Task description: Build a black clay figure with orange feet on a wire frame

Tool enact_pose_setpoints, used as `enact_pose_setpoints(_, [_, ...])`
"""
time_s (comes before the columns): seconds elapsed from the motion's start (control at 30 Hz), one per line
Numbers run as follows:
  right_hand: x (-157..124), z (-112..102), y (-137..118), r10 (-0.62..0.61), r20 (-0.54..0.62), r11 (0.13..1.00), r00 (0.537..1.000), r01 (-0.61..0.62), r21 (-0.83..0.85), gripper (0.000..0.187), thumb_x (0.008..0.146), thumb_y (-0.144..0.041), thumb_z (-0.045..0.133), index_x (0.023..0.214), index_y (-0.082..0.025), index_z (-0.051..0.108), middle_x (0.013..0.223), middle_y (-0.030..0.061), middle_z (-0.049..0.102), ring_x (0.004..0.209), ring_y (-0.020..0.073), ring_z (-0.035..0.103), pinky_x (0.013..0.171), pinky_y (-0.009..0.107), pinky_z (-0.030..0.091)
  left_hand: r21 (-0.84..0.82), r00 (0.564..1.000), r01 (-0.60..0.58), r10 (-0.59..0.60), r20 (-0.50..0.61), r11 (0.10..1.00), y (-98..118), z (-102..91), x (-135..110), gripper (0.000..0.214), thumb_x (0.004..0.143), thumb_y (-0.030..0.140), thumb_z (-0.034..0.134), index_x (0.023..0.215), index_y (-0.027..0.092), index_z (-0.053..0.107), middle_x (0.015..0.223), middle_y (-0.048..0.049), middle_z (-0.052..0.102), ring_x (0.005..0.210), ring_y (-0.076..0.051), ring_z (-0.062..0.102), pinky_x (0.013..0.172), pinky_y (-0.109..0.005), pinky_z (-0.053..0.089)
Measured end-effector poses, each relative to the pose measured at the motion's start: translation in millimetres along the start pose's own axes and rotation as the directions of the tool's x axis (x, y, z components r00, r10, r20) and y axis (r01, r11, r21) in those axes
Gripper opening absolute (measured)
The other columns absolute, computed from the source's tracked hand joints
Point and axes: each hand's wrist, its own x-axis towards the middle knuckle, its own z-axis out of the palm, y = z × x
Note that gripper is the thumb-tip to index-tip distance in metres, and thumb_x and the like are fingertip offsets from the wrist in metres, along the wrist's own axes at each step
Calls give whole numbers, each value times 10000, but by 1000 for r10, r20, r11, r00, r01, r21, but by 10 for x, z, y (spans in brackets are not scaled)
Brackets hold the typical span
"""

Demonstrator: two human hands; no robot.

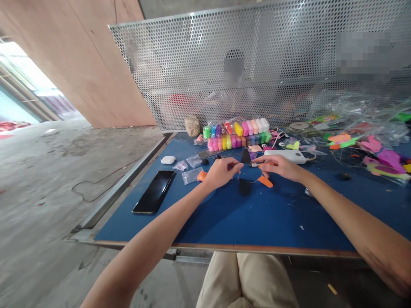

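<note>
Both my hands meet over the blue table [224,214]. My left hand [221,172] is closed in a pinch on a thin wire that runs to the right. My right hand [278,166] is closed on a small tool with an orange handle [261,164], its tip touching the wire. An orange clay piece [266,182] lies just under my right hand. A black clay lump [244,186] sits between my hands, and a taller black piece [245,156] stands behind them.
A black phone [154,191] lies at the left, with a white earbud case [168,160] and small plastic bags [191,169] nearby. Packs of coloured clay [237,133] sit against a perforated metal screen [257,64]. Clay scraps and plastic wrap [369,141] crowd the right.
</note>
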Motion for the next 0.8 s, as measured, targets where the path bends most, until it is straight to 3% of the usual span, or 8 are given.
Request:
enact_pose_setpoints(0.17, [-3, -45, -9, 33, -39, 999, 999, -34, -18, 441, 815, -475, 750, 1169, -213, 728, 948, 56, 744, 779, 194, 689, 708, 321, 540, 204, 995, -73, 84, -48, 976, -23, -91, 24, 339, 979, 477, 523, 874, 235, 736, 753, 9, 731, 616, -133, 585, 604, -251, 390])
enact_pose_setpoints(0.3, [21, -34, 4, 18, -73, 999, 997, -20, -31, 374, 833, -490, 731, 1068, -200, 746, 898, 67, 746, 785, 210, 693, 738, 351, 555, 261, 995, -67, 85, -60, 963, -56, -136, 32, 305, 978, 469, 532, 917, 249, 734, 855, 11, 753, 676, -136, 611, 629, -242, 403])
enact_pose_setpoints(0.47, [68, 56, 58, 35, -148, 999, 988, -29, 41, 361, 791, -482, 778, 1014, -200, 752, 926, 74, 764, 786, 208, 696, 759, 364, 564, 250, 999, -23, 32, -33, 968, -86, -121, 29, 317, 987, 462, 514, 904, 244, 729, 782, 11, 742, 644, -136, 608, 614, -239, 402])
enact_pose_setpoints(0.8, [62, 93, 41, 46, -189, 989, 981, -19, 144, 352, 748, -435, 833, 978, -175, 770, 875, 77, 779, 754, 200, 712, 777, 370, 581, 236, 997, -60, 70, -33, 970, -72, -127, 23, 278, 993, 423, 529, 883, 239, 705, 783, 43, 757, 629, -119, 611, 611, -233, 397])
